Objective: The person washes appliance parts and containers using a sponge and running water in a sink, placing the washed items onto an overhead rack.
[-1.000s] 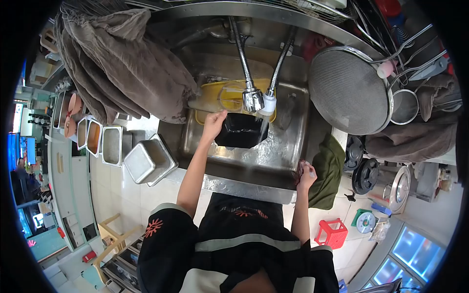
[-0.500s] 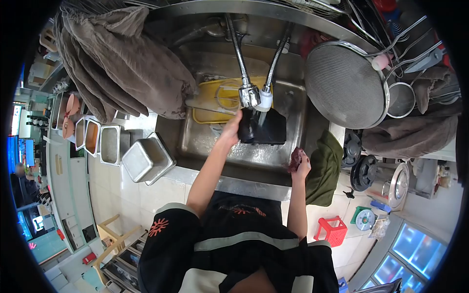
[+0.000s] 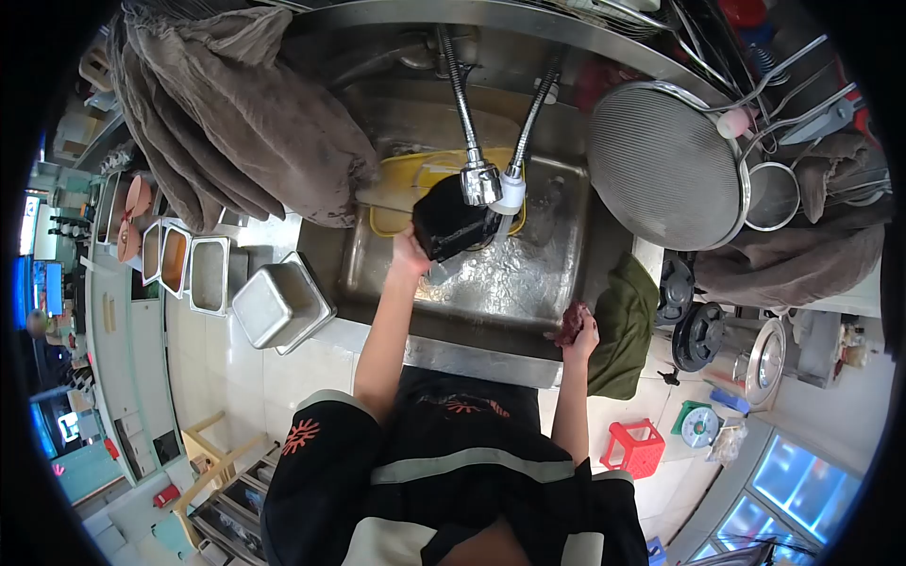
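A black box-like container (image 3: 447, 223) is gripped along its lower left edge by my left hand (image 3: 410, 253). It is tilted over the steel sink (image 3: 566, 226), just under and left of the two tap heads. My right hand (image 3: 581, 338) is closed around a dark reddish-purple scrubbing pad (image 3: 568, 325) at the sink's front right edge. Behind the black container lies a yellow tray (image 3: 387, 193) in the sink. Water wets the sink floor. The chrome spray head (image 3: 480, 183) and the white tap nozzle (image 3: 510, 193) hang above, partly over the container.
Grey-brown cloth (image 3: 255, 113) drapes over the sink's left side. Metal pans (image 3: 274, 300) stand at the left. A big round strainer (image 3: 665, 165) leans at the right, above a green cloth (image 3: 628, 330). A red stool (image 3: 634, 447) stands on the floor.
My left hand has moved left with the black container, which is now turned and tilted away from below the taps. The right hand with the scrubbing pad has barely shifted.
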`<state>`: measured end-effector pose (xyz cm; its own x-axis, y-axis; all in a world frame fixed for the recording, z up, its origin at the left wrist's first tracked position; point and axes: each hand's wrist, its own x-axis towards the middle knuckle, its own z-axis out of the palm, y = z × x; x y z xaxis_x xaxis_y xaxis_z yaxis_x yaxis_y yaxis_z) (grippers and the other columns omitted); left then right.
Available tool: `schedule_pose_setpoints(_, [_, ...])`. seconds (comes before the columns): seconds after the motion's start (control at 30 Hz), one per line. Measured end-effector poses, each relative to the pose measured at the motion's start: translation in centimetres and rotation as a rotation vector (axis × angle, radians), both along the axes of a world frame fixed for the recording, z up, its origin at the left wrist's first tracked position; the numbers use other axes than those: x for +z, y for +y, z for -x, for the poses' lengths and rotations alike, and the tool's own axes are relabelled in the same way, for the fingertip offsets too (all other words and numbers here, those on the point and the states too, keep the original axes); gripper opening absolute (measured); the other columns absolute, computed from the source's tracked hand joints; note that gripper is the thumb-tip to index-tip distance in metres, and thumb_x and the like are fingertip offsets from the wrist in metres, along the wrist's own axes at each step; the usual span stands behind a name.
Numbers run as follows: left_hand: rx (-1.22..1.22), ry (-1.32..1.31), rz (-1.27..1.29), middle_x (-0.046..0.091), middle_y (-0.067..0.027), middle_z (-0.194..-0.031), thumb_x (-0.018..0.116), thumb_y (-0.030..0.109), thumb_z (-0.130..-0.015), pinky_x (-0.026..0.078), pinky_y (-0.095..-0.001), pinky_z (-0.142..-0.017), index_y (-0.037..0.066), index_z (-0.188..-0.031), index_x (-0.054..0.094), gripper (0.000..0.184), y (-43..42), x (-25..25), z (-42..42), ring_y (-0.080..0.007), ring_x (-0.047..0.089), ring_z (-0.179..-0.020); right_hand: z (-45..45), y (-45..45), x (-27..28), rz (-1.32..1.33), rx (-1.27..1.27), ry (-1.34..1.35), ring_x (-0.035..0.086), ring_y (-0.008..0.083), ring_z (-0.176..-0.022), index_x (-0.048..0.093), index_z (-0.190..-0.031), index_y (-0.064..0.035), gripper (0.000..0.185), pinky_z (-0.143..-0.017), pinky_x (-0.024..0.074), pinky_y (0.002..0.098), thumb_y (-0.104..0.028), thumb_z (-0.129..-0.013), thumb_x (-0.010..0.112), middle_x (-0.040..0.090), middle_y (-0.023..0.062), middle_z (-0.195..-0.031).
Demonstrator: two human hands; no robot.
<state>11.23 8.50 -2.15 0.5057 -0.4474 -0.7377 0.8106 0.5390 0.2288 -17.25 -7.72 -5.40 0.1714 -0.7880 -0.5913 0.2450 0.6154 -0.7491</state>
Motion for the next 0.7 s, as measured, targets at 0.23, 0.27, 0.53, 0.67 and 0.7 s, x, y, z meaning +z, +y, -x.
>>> schedule_pose_setpoints(0.23, [-0.150,-0.513,-0.058,0.049,-0.0102,-0.112,0.049,0.027,-0.082,0.036,-0.0344,-0.089,0.001,-0.116,0.039,0.044,6.0,1.0,-0.3,-0.0217,0.048,-0.102,0.2,-0.1,-3.1,-0.017,0.107,-0.076,0.051,0.0156,-0.048,0.054,-0.085,-0.0012,0.019,-0.035,0.0417,0.0271,-0.017,-0.076,0.051,0.056,0.0067,-0.068])
schedule_pose_setpoints(0.27, [-0.232,-0.735,-0.203,0.053,-0.0075,-0.105,0.063,0.019,-0.072,0.038,-0.0298,-0.085,0.001,-0.112,0.043,0.048,6.4,1.9,0.3,-0.0175,0.051,-0.096,0.5,-0.2,-3.5,-0.039,0.140,-0.104,0.051,0.0152,-0.047,0.054,-0.086,-0.0011,0.020,-0.034,0.0411,0.0265,-0.017,-0.076,0.050,0.055,0.0065,-0.067])
schedule_pose_setpoints(0.53, [-0.973,-2.320,-0.702,0.054,-0.0006,-0.080,0.070,0.023,-0.049,0.037,-0.0319,-0.075,0.010,-0.082,0.055,0.038,1.2,9.2,5.5,-0.0185,0.048,-0.082,0.0,-0.1,-1.7,-0.031,0.256,-0.100,0.050,0.0139,-0.048,0.052,-0.088,-0.0024,0.020,-0.036,0.0473,0.0362,-0.019,-0.079,0.046,0.054,0.0051,-0.065])
schedule_pose_setpoints(0.67, [-1.034,-2.488,-0.660,0.052,0.0046,-0.078,0.068,0.019,-0.049,0.035,-0.0289,-0.072,0.015,-0.078,0.055,0.032,-1.2,8.1,6.2,-0.0138,0.049,-0.079,0.6,-0.2,-1.2,-0.022,0.205,-0.072,0.050,0.0143,-0.048,0.052,-0.088,-0.0028,0.019,-0.036,0.0472,0.0355,-0.018,-0.079,0.045,0.054,0.0055,-0.065])
schedule_pose_setpoints(0.7, [-0.987,-2.525,-0.659,0.051,0.0052,-0.077,0.068,0.019,-0.049,0.035,-0.0287,-0.072,0.016,-0.077,0.055,0.031,-1.6,8.1,6.3,-0.0129,0.049,-0.078,0.8,0.0,-0.8,-0.023,0.171,-0.042,0.050,0.0145,-0.048,0.052,-0.088,-0.0028,0.019,-0.036,0.0470,0.0350,-0.018,-0.079,0.045,0.054,0.0056,-0.065])
